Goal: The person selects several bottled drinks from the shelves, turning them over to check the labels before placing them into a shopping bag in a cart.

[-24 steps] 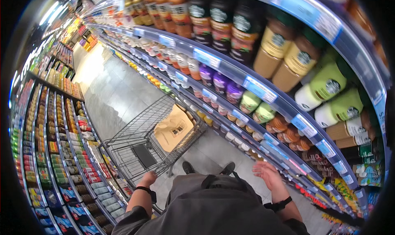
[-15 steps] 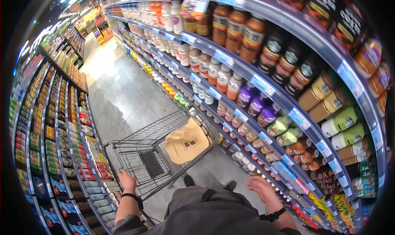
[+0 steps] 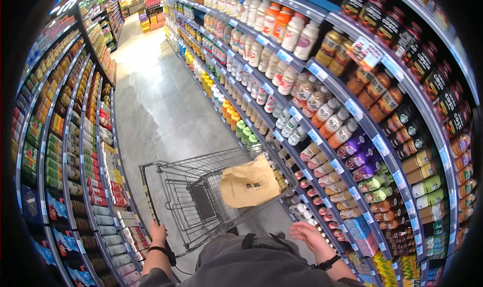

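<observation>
Gripping the handle (image 3: 149, 196), the left hand (image 3: 158, 233) likely steadies the cart (image 3: 203, 201), which keeps the bag (image 3: 249, 184) contained; the right hand (image 3: 308, 234) is empty, fingers apart.

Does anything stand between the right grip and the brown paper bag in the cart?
Yes: in this view, the cart's near wire side lies between the right grip and the paper bag. Nothing visible covers the bag from above.

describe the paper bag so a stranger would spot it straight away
On the grey aisle floor stands a dark wire cart. The paper bag sits inside it, at the end nearer the right-hand shelves. Its tan, creased paper stands out against the cart's dark wire.
</observation>
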`<move>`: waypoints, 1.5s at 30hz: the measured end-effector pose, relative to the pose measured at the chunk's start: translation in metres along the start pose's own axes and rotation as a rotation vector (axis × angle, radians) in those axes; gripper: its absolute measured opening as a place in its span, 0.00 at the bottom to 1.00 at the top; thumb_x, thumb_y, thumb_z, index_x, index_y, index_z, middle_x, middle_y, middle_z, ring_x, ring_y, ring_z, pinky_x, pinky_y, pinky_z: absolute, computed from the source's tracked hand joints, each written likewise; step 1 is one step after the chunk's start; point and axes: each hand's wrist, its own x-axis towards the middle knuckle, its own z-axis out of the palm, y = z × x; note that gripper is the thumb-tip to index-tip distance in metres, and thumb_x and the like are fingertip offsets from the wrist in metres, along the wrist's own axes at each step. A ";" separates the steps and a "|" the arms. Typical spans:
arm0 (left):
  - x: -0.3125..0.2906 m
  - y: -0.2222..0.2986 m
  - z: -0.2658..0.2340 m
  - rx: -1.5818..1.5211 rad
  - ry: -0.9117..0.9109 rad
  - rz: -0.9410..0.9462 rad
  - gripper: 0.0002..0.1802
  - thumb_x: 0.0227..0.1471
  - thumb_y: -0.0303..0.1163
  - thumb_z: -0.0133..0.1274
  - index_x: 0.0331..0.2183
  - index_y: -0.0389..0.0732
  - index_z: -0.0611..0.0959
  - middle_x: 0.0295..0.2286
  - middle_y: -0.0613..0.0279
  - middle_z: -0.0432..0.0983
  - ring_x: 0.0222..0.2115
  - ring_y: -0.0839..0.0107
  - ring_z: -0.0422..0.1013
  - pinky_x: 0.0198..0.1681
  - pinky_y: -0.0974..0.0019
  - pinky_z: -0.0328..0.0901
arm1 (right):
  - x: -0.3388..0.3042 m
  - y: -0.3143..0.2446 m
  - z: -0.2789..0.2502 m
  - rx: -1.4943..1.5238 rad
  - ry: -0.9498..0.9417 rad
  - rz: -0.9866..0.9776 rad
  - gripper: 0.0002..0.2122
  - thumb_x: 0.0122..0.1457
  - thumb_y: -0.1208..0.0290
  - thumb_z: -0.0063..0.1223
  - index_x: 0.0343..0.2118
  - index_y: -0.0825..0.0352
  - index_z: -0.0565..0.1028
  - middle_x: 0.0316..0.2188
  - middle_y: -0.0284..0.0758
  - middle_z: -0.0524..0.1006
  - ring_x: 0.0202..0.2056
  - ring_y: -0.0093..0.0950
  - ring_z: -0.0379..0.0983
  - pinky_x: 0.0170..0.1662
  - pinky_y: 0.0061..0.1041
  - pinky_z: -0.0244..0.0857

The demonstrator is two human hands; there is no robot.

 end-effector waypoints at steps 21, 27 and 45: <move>0.090 -0.001 -0.028 0.118 0.191 0.145 0.09 0.50 0.26 0.53 0.36 0.34 0.76 0.29 0.43 0.78 0.33 0.42 0.76 0.39 0.47 0.69 | 0.090 -0.109 0.087 -0.332 0.028 -0.314 0.12 0.67 0.80 0.42 0.51 0.69 0.74 0.44 0.38 0.81 0.42 0.26 0.79 0.46 0.26 0.71; 0.119 -0.002 -0.045 0.157 0.273 0.161 0.13 0.52 0.27 0.52 0.41 0.34 0.79 0.29 0.44 0.81 0.31 0.48 0.79 0.31 0.51 0.72 | 0.137 -0.156 0.128 -0.389 0.014 -0.271 0.12 0.67 0.78 0.44 0.50 0.69 0.74 0.43 0.37 0.81 0.42 0.25 0.79 0.45 0.24 0.72; 0.269 0.144 -0.043 0.179 0.298 0.015 0.14 0.51 0.28 0.52 0.41 0.34 0.80 0.32 0.41 0.81 0.36 0.43 0.79 0.41 0.48 0.72 | 0.340 -0.282 0.243 -0.532 -0.167 -0.164 0.11 0.68 0.77 0.44 0.50 0.68 0.75 0.43 0.35 0.81 0.42 0.23 0.77 0.46 0.24 0.71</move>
